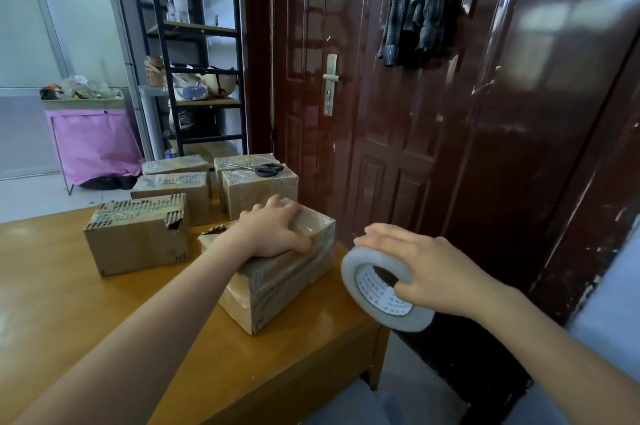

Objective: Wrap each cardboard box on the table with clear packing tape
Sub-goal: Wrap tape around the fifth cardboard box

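Presently the left hand (273,234) lies spread, fingers fairly straight, on top of the near box (277,272), likely pinning it against the pull of the tape. Right hand (429,272) grips the tape roll (377,289), thumb through the core, just off the table (104,320) edge beside the box. Clear tape already bands this box. Torn box (138,234) sits left; others behind, scissors (259,168) on one.

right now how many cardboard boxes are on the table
5. One under the left hand at the near right edge; a torn one to its left; two at the back left; one at the back right with scissors. Others may hide behind.
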Motion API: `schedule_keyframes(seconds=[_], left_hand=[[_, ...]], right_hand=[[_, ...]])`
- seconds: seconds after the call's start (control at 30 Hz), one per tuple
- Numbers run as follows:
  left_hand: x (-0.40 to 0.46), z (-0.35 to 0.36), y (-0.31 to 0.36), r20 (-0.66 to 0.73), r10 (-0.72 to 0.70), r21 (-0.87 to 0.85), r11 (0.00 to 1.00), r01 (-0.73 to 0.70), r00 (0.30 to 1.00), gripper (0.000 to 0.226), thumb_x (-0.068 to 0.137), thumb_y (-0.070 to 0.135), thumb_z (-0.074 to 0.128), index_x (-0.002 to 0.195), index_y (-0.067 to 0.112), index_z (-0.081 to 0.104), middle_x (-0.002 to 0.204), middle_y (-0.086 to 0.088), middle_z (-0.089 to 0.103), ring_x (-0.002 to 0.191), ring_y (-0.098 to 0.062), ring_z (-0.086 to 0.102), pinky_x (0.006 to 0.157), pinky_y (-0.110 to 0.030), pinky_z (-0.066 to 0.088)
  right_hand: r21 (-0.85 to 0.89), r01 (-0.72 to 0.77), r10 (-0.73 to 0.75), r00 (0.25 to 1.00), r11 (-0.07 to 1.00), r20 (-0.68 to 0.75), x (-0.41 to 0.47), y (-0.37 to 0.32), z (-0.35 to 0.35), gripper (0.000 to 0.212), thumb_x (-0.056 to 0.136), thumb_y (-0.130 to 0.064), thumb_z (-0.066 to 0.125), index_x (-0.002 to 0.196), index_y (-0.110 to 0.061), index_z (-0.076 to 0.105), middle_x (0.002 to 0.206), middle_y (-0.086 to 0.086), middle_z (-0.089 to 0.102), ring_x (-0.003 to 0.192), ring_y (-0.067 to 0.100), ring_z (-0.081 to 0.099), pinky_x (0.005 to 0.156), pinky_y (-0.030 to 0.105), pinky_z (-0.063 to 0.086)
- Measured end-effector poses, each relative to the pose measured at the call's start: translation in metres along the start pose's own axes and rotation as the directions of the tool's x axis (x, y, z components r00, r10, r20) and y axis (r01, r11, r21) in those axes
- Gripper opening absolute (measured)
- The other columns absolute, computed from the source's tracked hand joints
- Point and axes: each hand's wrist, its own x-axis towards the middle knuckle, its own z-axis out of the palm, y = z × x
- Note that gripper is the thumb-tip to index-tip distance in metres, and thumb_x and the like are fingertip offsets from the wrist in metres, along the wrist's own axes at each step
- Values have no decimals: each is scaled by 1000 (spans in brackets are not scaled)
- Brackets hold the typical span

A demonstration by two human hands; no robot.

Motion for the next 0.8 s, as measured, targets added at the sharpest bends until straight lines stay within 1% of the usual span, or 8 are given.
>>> schedule_keyframes(seconds=[0.13, 0.23, 0.3, 0.4, 0.5, 0.63, 0.7, 0.8], left_hand=[[2, -19, 2, 13, 7, -218, 976, -4, 1000, 87, 66, 60, 69, 142, 22, 45, 135, -5, 51, 119, -25, 51, 93, -36, 44], [6, -36, -14, 243, 69, -632, 768, 104, 967, 79, 55, 56, 73, 119, 11, 66, 112, -9, 69, 98, -26, 66, 84, -33, 52], [5, -38, -22, 393, 138, -720, 661, 211, 909, 70, 68, 49, 74, 120, 4, 63, 104, -12, 70, 90, -26, 67, 84, -34, 53], [7, -43, -27, 283, 133, -639, 764, 84, 950, 41, 87, 39, 65, 122, 20, 57, 105, 3, 66, 90, -12, 65, 90, -29, 50], [10, -47, -29, -2, 96, -438, 895, -87, 995, 44, 88, 28, 68, 129, 32, 52, 121, 8, 59, 106, -13, 59, 95, -33, 47], [13, -29, -15, -263, 165, 233, 967, -104, 950, 15, 93, 15, 51, 98, 14, 65, 91, 0, 67, 84, -18, 64, 77, -36, 55], [8, -27, -12, -218, 107, 149, 986, -76, 970, 23, 98, 27, 45, 99, 11, 62, 88, -3, 63, 79, -19, 59, 74, -35, 51], [-4, -26, -11, -45, 18, -173, 985, -25, 999, 69, 89, 56, 55, 142, 16, 38, 116, -8, 57, 105, -25, 56, 91, -37, 45]], right_hand=[[-63, 52, -52, 999, 997, 5, 10, -4, -35, 79, 82, -16, 58, 144, -51, 26, 149, -29, 22, 117, -1, 48, 68, 14, 34], [-17, 74, -75, 994, 997, -82, 20, -10, -66, 77, 79, -14, 62, 141, -49, 34, 143, -30, 33, 122, -1, 44, 81, 24, 41], [-9, 88, -89, 992, 996, -89, 31, -16, -79, 75, 78, -15, 63, 140, -48, 38, 141, -28, 38, 119, -1, 44, 87, 29, 44], [7, 97, -97, 994, 995, -45, 55, -21, -91, 73, 81, -14, 65, 142, -42, 39, 141, -20, 42, 119, 2, 43, 94, 32, 45], [110, 100, -85, 987, 989, -135, 80, -22, -93, 67, 81, -14, 67, 141, -33, 45, 138, -9, 45, 124, 11, 45, 100, 38, 44], [164, 138, -55, 899, 977, -435, 102, -29, -69, 49, 86, -24, 66, 134, -27, 54, 130, -8, 47, 115, 14, 51, 95, 38, 46], [222, 157, -23, 861, 962, -508, 106, -27, -48, 56, 88, -22, 63, 141, -29, 47, 141, -9, 43, 123, 17, 47, 101, 35, 42], [353, 234, 52, 767, 906, -640, 103, -21, -18, 61, 88, -15, 62, 144, -29, 43, 150, -9, 38, 134, 15, 38, 109, 31, 32]])
